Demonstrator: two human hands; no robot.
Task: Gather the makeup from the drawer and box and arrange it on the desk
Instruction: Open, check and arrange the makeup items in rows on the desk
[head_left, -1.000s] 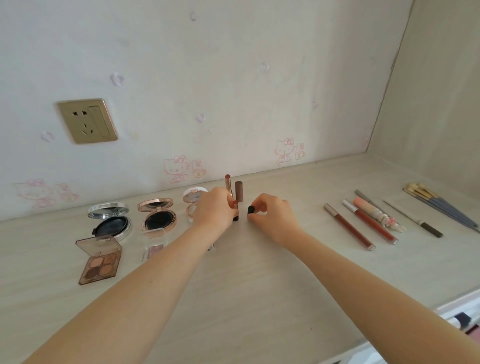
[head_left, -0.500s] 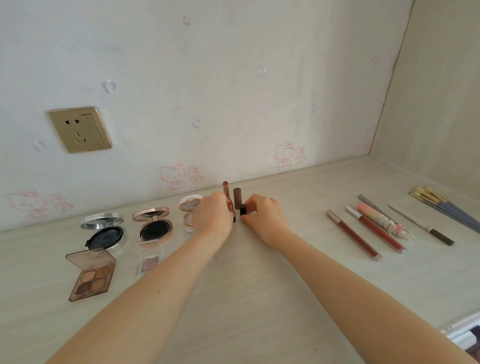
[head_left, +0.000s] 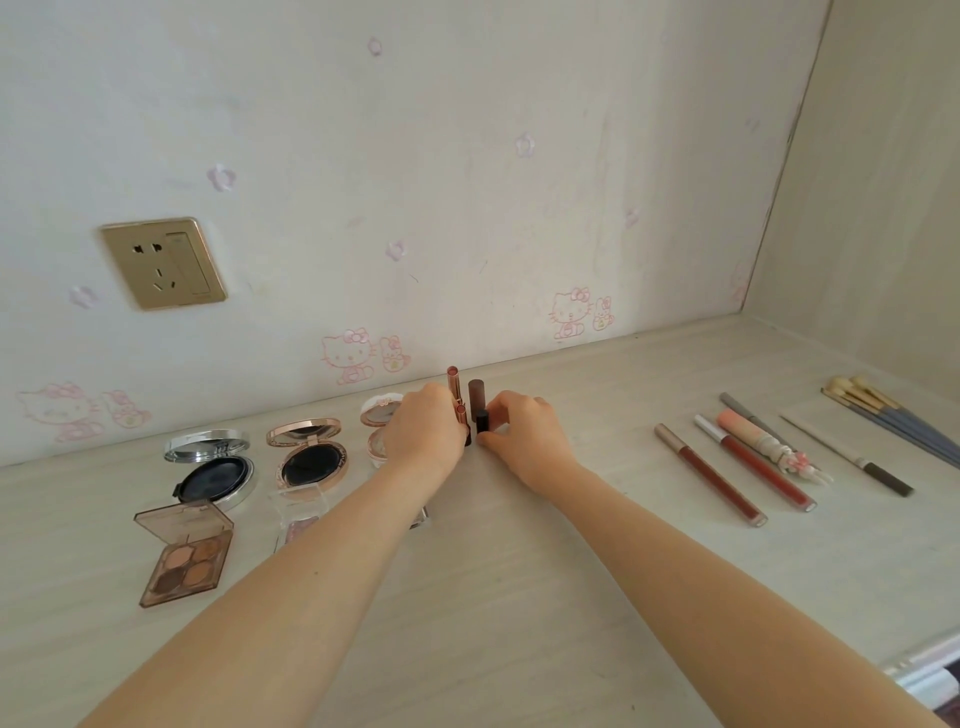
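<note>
Standing lipsticks in a tight cluster at twelve o'clock on the desk (head_left: 519, 597), close to the wall. Curling the left hand (head_left: 423, 431) round a short rose-gold lipstick (head_left: 461, 414); pinching a black lipstick (head_left: 483, 421) in the right hand (head_left: 522, 434), just at six o'clock of the brown tube (head_left: 476, 393). Next, probably: seating both upright, then easing the fingers off slowly without toppling the neighbours.
</note>
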